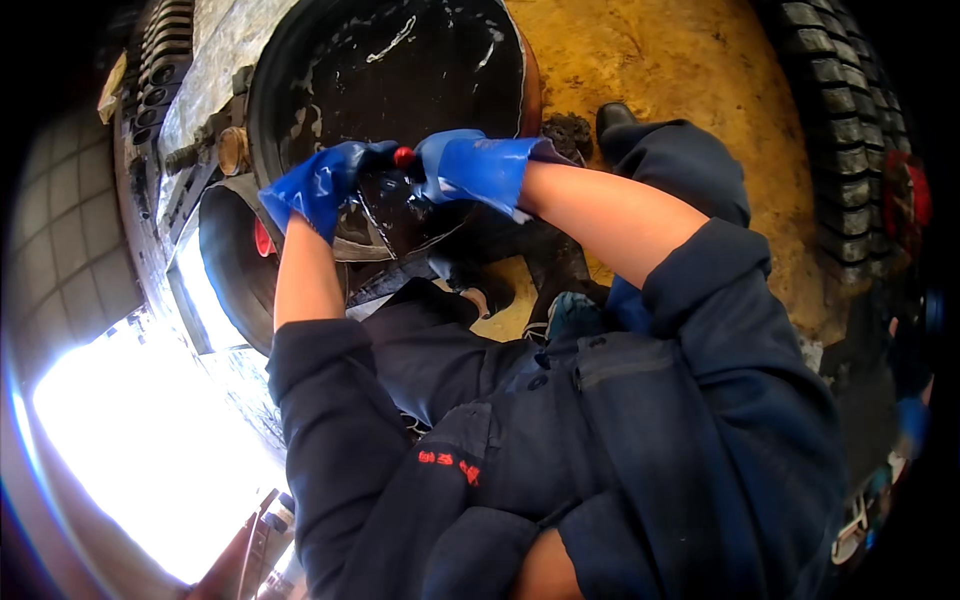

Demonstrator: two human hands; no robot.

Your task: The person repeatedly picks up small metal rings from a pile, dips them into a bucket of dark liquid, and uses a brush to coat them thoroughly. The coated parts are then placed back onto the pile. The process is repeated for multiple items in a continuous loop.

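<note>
blue rubber covers both hands, which meet over a dark, glossy round part (395, 215) at the middle of the view. going from the left: a ribbed metal piece (165, 45) and a small brass-coloured fitting (233, 150) sit up and to the left of the left hand (322, 185), and a dark drum-shaped housing (235, 260) with a red spot on it lies just below that hand. the left hand is curled, its fingers closing on the left edge of the glossy part. above both hands stands a large black basin (400, 60), its inside wet and streaked with pale smears; what else it holds cannot be told. a small red knob (404, 156) shows right between the two gloves, at their fingertips. the right hand (478, 168) is clenched around the top of the glossy part beside the knob. to its right lies a yellow-brown dirty surface (680, 80), and far right a black tyre tread (845, 130). dark blue sleeves (700, 330) fill the space below the hands.
</note>
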